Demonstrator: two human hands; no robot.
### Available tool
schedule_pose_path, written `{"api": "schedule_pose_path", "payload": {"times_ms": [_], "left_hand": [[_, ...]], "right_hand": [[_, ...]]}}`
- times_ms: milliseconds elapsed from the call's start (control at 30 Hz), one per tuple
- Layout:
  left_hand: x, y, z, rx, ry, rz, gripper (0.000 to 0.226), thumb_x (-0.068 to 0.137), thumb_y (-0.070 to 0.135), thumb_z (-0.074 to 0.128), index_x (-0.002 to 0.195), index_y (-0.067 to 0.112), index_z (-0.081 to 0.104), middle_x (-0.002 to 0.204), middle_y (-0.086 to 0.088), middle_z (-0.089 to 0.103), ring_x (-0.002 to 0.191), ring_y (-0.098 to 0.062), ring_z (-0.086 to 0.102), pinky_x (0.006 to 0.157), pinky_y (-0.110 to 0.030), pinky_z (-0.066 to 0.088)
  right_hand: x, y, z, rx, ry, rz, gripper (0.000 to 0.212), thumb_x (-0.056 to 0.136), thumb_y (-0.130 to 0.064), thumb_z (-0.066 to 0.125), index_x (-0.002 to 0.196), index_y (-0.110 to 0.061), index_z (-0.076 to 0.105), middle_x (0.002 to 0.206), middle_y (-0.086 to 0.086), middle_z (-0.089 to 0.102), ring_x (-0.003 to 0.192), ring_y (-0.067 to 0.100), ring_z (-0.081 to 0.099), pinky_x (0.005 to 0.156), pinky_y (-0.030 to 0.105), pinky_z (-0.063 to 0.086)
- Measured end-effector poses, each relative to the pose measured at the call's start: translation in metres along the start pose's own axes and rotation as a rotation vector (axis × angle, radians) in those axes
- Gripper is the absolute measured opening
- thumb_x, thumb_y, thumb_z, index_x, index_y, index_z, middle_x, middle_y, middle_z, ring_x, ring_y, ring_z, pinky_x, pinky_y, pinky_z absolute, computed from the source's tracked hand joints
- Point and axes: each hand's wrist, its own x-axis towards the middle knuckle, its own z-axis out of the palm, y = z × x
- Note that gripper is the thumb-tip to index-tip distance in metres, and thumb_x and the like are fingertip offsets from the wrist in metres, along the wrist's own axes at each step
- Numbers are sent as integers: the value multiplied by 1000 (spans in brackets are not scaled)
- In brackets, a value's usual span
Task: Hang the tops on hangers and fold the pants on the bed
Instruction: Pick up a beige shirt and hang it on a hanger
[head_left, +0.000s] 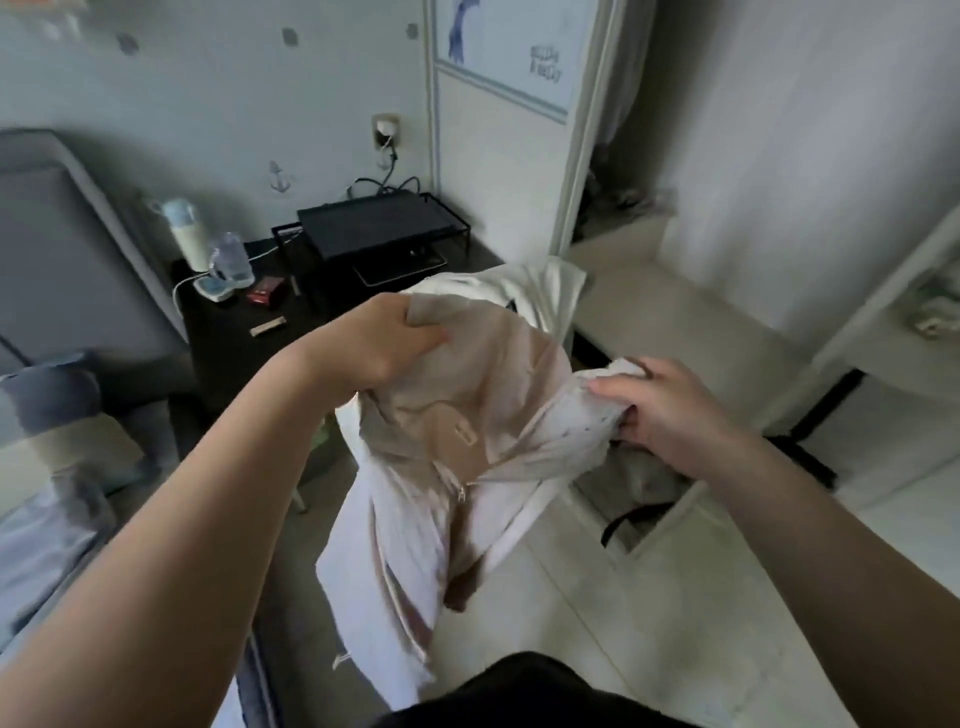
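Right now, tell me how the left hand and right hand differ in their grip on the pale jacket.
The left hand holds higher, bunching the beige part of the pale jacket; the right hand holds lower, pinching white cloth. The right hand's thumb lies on top with fingers curled underneath; the left hand shows mostly its back. Both grip the same jacket, held up in the air.

Left hand (384, 340), right hand (675, 410): curled grips.

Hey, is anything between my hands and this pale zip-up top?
Nothing visible: the left hand and the right hand both grip the pale zip-up top directly, holding it up. Where it gets hung is out of view.
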Motion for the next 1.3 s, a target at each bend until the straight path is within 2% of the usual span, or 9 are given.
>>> {"api": "schedule_pose_path", "payload": {"times_ms": [100,267,400,633,800,900,1033,1133,1300], "left_hand": [[44,30,34,529,9,-33,40,87,50,68,98,12,63,94,-5,68,82,-18,61,68,-30,47],[94,69,71,862,-173,-25,86,50,84,69,107,20,56,88,2,67,72,-10,59,58,-27,40],[136,71,110,1327,-143,-36,35,66,41,78,64,17,53,58,6,53,61,-2,52,55,-19,39],[223,98,129,1038,-26,214,25,95,45,50,83,23,52,86,2,55,86,-25,56,75,-32,44],[273,124,134,509,84,287,16,96,22,52,99,17,67,99,-8,67,93,-32,61,80,-36,49],[298,136,135,-65,23,140,23,99,15,50,104,8,70,92,-16,71,83,-34,68,81,-48,58],[336,143,124,-664,-142,-146,22,103,15,53,106,0,68,96,-18,73,77,-33,73,63,-43,60],[371,153,106,-376,-219,-101,37,99,36,62,116,4,68,113,-18,71,102,-35,68,92,-45,57],[406,194,62,67,-485,319,77,72,54,86,130,14,54,124,-1,63,115,-22,62,99,-40,52]], "right_hand": [[0,-11,-55,45,107,-12,12,84,-10,75,90,-11,65,88,15,67,78,26,71,66,42,56],[-5,-30,-133,-132,313,31,17,93,-17,67,106,-9,60,104,16,63,78,27,69,54,37,59],[-4,-43,-168,-106,380,50,41,93,-7,60,133,0,53,129,20,55,96,34,70,81,46,61],[8,-64,-191,171,449,-93,50,84,21,38,117,-10,58,110,17,56,86,26,62,57,30,52],[34,-92,-203,168,469,-128,69,88,15,39,132,-34,58,126,8,55,111,34,61,87,42,55],[53,-108,-201,48,535,-121,56,100,1,41,136,-40,54,124,1,54,109,39,61,87,62,54],[85,-134,-196,-57,717,-155,38,105,-12,40,125,-36,62,126,11,62,108,41,63,89,55,55],[110,-159,-194,-152,837,-205,38,104,-9,38,115,-28,68,115,19,69,88,29,67,65,25,54],[146,-219,-203,-189,912,-274,33,104,-1,39,116,-4,70,111,20,69,90,23,64,69,20,54]]}}
